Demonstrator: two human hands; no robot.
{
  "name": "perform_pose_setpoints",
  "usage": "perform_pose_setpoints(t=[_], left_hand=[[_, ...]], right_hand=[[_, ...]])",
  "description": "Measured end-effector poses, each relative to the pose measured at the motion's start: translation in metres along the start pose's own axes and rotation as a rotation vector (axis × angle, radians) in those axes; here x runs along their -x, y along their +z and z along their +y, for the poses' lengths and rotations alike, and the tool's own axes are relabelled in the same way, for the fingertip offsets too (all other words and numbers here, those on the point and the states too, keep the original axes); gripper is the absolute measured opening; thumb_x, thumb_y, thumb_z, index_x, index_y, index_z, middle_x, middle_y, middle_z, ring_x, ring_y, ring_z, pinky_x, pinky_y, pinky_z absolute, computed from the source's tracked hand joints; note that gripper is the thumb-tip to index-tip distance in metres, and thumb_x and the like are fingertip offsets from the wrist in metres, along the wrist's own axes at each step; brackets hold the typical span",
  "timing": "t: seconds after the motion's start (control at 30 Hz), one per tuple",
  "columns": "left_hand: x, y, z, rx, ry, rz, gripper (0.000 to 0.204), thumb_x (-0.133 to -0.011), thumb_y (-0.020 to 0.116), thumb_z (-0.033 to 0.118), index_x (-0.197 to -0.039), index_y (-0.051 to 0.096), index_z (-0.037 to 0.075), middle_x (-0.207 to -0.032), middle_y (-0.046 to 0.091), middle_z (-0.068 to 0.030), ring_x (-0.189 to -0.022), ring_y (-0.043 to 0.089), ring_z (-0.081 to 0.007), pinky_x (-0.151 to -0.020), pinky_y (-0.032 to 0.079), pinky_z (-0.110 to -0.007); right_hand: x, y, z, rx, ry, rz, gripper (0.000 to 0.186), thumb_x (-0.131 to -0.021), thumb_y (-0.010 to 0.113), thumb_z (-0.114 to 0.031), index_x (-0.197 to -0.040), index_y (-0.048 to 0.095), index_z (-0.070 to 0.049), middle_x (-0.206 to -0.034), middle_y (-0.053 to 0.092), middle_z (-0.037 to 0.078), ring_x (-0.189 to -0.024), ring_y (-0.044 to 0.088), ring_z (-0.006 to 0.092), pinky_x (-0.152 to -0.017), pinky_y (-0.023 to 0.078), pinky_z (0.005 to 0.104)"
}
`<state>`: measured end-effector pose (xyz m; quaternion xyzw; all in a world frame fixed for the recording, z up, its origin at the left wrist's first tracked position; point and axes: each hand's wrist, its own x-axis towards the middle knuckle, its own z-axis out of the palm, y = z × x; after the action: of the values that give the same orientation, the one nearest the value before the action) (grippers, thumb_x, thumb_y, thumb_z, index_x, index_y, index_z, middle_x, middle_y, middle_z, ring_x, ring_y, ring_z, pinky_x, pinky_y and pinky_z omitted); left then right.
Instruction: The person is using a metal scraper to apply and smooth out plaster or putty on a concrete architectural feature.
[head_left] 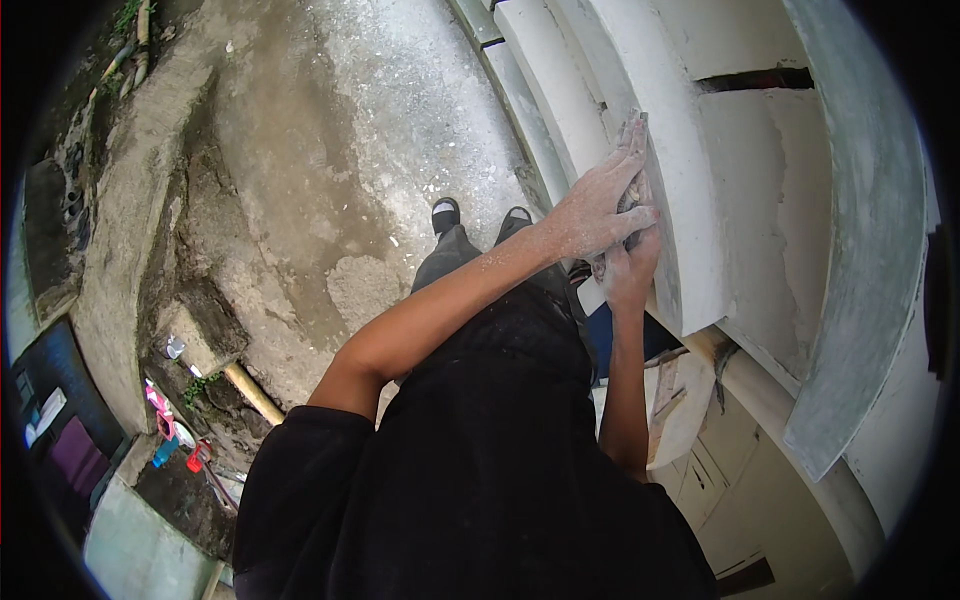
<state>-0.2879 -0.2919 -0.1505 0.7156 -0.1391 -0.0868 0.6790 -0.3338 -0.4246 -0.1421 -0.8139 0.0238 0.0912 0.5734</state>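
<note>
Where the dusty left hand (594, 212) and right hand (630, 274) closed their fingers round a half-hidden dark object (632, 240), it seemed stiff, light, slippery, best held at both ends.

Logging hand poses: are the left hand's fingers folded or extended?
Extended: the left hand's fingers point along the white slab; its palm is hidden.

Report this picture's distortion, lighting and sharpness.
Head view: the grey-green panel bows near the picture's rim; head view: the pale ground looks bright, while the black shirt shows little detail; head view: the left hand and right hand look fairly sharp.
</note>
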Motion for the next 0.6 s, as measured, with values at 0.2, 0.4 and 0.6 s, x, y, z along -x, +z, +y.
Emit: perform_pose_setpoints(t=[0.2,0.4,0.6], left_hand=[[0.016,0.023,0.0,-0.135,0.189,0.179,0.089,-0.078,0.068,0.029,-0.14,0.023,-0.015,-0.145,0.028,-0.035,-0.137,0.03,-0.0447,-0.112,0.029,-0.042],[-0.001,-0.007,0.001,0.046,-0.013,0.006,0.098,-0.076,0.067,0.031,-0.145,0.013,-0.013,-0.154,0.008,-0.0315,-0.144,0.012,-0.0414,-0.117,0.02,-0.04],[0.006,0.02,-0.005,-0.077,0.124,0.103,0.104,-0.08,0.066,0.038,-0.148,0.004,-0.01,-0.155,0.009,-0.0309,-0.145,0.014,-0.0381,-0.118,0.017,-0.038]], right_hand=[[0.012,0.008,-0.01,0.047,-0.318,0.114,0.047,-0.086,0.059,-0.01,-0.128,0.046,0.007,-0.098,0.06,0.008,-0.067,0.055,0.0084,-0.055,0.045,0.0233],[0.002,0.01,-0.002,-0.04,-0.001,0.037,0.037,-0.086,0.059,-0.008,-0.119,0.05,0.006,-0.099,0.061,0.011,-0.077,0.056,0.0132,-0.069,0.045,0.0294],[0.01,0.013,-0.001,-0.156,-0.12,0.177,0.025,-0.088,0.059,-0.01,-0.108,0.052,0.005,-0.084,0.059,0.006,-0.064,0.055,0.0084,-0.052,0.043,0.0254]])
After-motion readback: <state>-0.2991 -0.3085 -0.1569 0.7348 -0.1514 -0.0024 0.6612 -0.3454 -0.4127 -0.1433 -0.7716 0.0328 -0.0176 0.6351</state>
